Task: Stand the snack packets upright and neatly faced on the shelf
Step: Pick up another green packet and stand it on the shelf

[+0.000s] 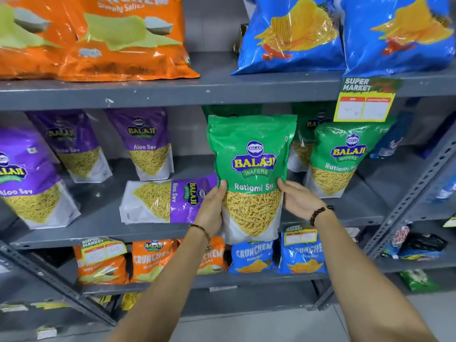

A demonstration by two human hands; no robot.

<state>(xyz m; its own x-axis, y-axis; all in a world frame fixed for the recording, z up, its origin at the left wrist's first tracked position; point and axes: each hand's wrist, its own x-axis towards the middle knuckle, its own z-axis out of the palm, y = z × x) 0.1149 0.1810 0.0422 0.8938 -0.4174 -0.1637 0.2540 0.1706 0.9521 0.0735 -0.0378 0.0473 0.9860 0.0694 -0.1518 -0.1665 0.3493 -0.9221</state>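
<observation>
On the middle shelf (153, 236), at the far left, a big purple packet (29, 178) stands up with its front showing, though it leans a bit. Behind it and to the right, two more purple packets (79, 146) stand up too, and they look fine.

Next comes a purple packet lying flat (167, 201) on its side. That one is not done yet. It needs to be stood up.

Then come the person's hands. The left hand (213, 208) is closed on the left edge of a green packet (251, 174), with the thumb on the front. The right hand (299, 199) is pressed against the right edge, fingers fairly open, thumb touching the front. The green packet is held upright, front facing out. Its bottom hangs at the front edge of the shelf, so I think it is not set down yet.

To the right, another green packet (340, 156) stands up, leaning a little, with more green ones behind it.

So most packets stand already. I think two jobs are left: put the held green packet in its row, and lift the flat purple one.
</observation>
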